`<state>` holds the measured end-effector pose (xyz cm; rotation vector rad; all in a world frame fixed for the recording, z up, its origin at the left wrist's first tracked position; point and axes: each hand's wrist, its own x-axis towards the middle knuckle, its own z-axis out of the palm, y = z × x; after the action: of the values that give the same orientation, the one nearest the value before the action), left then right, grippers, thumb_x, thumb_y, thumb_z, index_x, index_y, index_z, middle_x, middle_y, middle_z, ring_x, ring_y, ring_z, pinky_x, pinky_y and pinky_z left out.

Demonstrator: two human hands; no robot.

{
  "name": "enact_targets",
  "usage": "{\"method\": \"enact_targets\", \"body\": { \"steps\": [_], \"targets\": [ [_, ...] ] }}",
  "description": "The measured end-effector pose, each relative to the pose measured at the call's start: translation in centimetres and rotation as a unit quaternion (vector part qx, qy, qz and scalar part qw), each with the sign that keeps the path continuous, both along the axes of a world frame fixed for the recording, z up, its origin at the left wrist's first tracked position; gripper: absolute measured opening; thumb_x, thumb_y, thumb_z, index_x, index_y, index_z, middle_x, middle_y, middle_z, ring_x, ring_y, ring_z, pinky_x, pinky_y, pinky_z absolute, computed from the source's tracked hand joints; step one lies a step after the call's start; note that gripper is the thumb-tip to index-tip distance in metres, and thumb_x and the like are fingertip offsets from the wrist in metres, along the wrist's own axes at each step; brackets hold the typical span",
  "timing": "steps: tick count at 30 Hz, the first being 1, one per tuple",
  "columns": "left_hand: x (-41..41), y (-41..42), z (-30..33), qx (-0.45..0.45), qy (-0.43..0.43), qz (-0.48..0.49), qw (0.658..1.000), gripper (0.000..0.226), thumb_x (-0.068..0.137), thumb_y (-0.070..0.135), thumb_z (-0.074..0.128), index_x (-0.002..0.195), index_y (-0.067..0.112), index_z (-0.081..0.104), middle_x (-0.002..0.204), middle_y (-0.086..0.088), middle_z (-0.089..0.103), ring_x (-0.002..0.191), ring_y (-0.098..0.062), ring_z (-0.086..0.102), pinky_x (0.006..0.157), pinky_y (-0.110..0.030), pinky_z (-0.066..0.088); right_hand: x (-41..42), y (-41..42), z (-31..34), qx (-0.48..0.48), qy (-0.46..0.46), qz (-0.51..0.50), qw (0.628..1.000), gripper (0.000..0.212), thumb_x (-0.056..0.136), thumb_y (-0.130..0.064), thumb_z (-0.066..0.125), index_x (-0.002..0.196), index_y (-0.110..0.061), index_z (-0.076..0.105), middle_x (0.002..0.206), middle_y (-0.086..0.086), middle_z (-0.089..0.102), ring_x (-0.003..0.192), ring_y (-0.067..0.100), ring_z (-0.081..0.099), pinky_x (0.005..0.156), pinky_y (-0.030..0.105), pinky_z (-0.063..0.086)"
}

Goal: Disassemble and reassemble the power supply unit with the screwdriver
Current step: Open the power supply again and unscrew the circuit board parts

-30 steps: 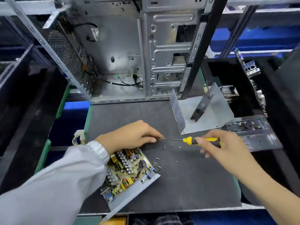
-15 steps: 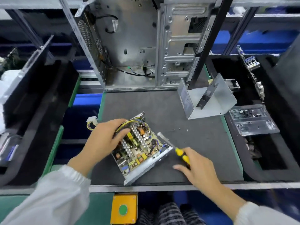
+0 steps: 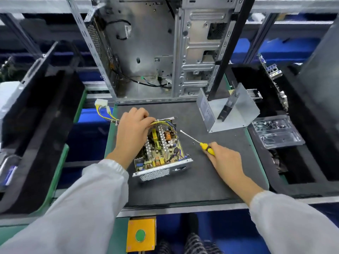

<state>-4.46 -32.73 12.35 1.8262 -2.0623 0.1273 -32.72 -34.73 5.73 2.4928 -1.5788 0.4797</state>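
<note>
Got my left hand (image 3: 133,132) clamped over the far end of the open power supply (image 3: 161,149) to steady it, right hand (image 3: 226,160) fisted round the screwdriver (image 3: 197,143) just beside it, ready to poke in.

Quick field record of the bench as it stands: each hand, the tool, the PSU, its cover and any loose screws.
left hand: gripping the far end of the open power supply unit, at the wire bundle
right hand: holding the screwdriver by its yellow handle
screwdriver tip: points toward the unit, apart from it
unit: on the black mat, cover off, board exposed
cover: on the mat's far right corner
loose screw: beside the shaft
</note>
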Motion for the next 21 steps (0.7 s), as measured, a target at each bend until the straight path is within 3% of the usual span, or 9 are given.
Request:
{"method": "enact_targets", "body": {
  "steps": [3, 6, 8, 10, 13, 15, 17, 19, 21],
  "targets": [
    [0.5, 0.8, 0.2, 0.028, 0.016, 0.012, 0.999, 0.033, 0.084, 0.017, 0.074, 0.117, 0.017, 0.068, 0.103, -0.005, 0.060, 0.098, -0.029, 0.054, 0.084, -0.038, 0.031, 0.7, -2.7, 0.5, 0.065, -0.028, -0.047, 0.996, 0.029, 0.090, -0.037, 0.062, 0.084, -0.009, 0.059, 0.072, 0.008, 0.062, 0.063, 0.030, 0.062, 0.046, 0.033, 0.040],
    [1.3, 3.8, 0.7, -0.005, 0.092, -0.024, 0.995, 0.027, 0.092, 0.040, 0.061, 0.110, 0.021, 0.069, 0.104, 0.004, 0.058, 0.103, -0.019, 0.053, 0.095, -0.033, 0.024, 0.3, -2.7, -0.1, 0.061, -0.034, -0.009, 0.998, 0.025, 0.092, -0.034, 0.058, 0.095, -0.009, 0.061, 0.084, 0.007, 0.059, 0.072, 0.027, 0.061, 0.045, 0.032, 0.041],
    [0.4, 6.1, 0.9, 0.025, 0.119, -0.094, 0.988, 0.038, 0.092, 0.054, 0.053, 0.099, 0.021, 0.072, 0.099, 0.007, 0.060, 0.099, -0.013, 0.054, 0.092, -0.033, 0.030, -0.1, -2.4, -0.5, 0.118, 0.001, 0.004, 0.993, 0.026, 0.095, -0.032, 0.053, 0.104, -0.009, 0.061, 0.093, 0.009, 0.054, 0.083, 0.027, 0.057, 0.054, 0.035, 0.044],
    [-1.1, 7.5, 0.2, 0.088, 0.092, -0.156, 0.979, 0.045, 0.086, 0.061, 0.054, 0.097, 0.022, 0.073, 0.099, 0.008, 0.063, 0.096, -0.012, 0.056, 0.088, -0.033, 0.034, -0.2, -2.6, -0.2, 0.150, 0.011, 0.006, 0.989, 0.031, 0.096, -0.031, 0.051, 0.116, -0.008, 0.059, 0.102, 0.012, 0.052, 0.093, 0.029, 0.052, 0.071, 0.038, 0.044],
    [-1.9, 7.5, -0.9, 0.154, 0.039, -0.192, 0.968, 0.042, 0.092, 0.053, 0.048, 0.089, 0.018, 0.070, 0.087, 0.006, 0.064, 0.084, -0.016, 0.059, 0.081, -0.032, 0.034, 0.8, -1.6, 1.8, 0.098, -0.100, 0.068, 0.988, 0.036, 0.096, -0.034, 0.049, 0.124, -0.012, 0.057, 0.107, 0.008, 0.051, 0.098, 0.028, 0.051, 0.084, 0.037, 0.040],
    [-1.7, 6.9, -0.9, 0.173, 0.050, -0.190, 0.965, 0.038, 0.095, 0.047, 0.048, 0.082, 0.016, 0.065, 0.078, 0.005, 0.062, 0.077, -0.018, 0.057, 0.078, -0.030, 0.033, 1.7, -0.2, 3.6, 0.223, -0.206, 0.167, 0.938, 0.040, 0.092, -0.051, 0.046, 0.124, -0.028, 0.054, 0.103, -0.008, 0.046, 0.096, 0.012, 0.050, 0.086, 0.024, 0.039],
    [-1.8, 6.8, -0.8, 0.191, 0.071, -0.193, 0.960, 0.031, 0.096, 0.041, 0.050, 0.078, 0.017, 0.059, 0.072, 0.005, 0.058, 0.070, -0.017, 0.053, 0.074, -0.029, 0.031, 2.8, 1.2, 4.5, 0.400, -0.198, 0.210, 0.870, 0.049, 0.081, -0.061, 0.059, 0.123, -0.038, 0.054, 0.102, -0.013, 0.045, 0.095, 0.004, 0.048, 0.086, 0.017, 0.039],
    [-2.1, 7.0, -0.4, 0.201, 0.075, -0.190, 0.958, 0.028, 0.097, 0.036, 0.054, 0.074, 0.021, 0.053, 0.065, 0.008, 0.050, 0.063, -0.015, 0.046, 0.071, -0.029, 0.030, 3.5, 1.7, 4.7, 0.434, -0.167, 0.207, 0.861, 0.042, 0.079, -0.040, 0.072, 0.119, -0.032, 0.061, 0.102, -0.006, 0.051, 0.093, 0.009, 0.052, 0.083, 0.023, 0.043],
    [-1.8, 6.7, 0.9, 0.216, 0.112, -0.158, 0.957, 0.030, 0.097, 0.034, 0.059, 0.070, 0.025, 0.048, 0.058, 0.008, 0.044, 0.058, -0.014, 0.043, 0.065, -0.030, 0.032, 4.0, 1.6, 5.9, 0.430, -0.265, 0.169, 0.847, 0.031, 0.082, -0.012, 0.072, 0.111, -0.020, 0.067, 0.097, 0.002, 0.060, 0.091, 0.016, 0.060, 0.082, 0.030, 0.048]
  ]
}}
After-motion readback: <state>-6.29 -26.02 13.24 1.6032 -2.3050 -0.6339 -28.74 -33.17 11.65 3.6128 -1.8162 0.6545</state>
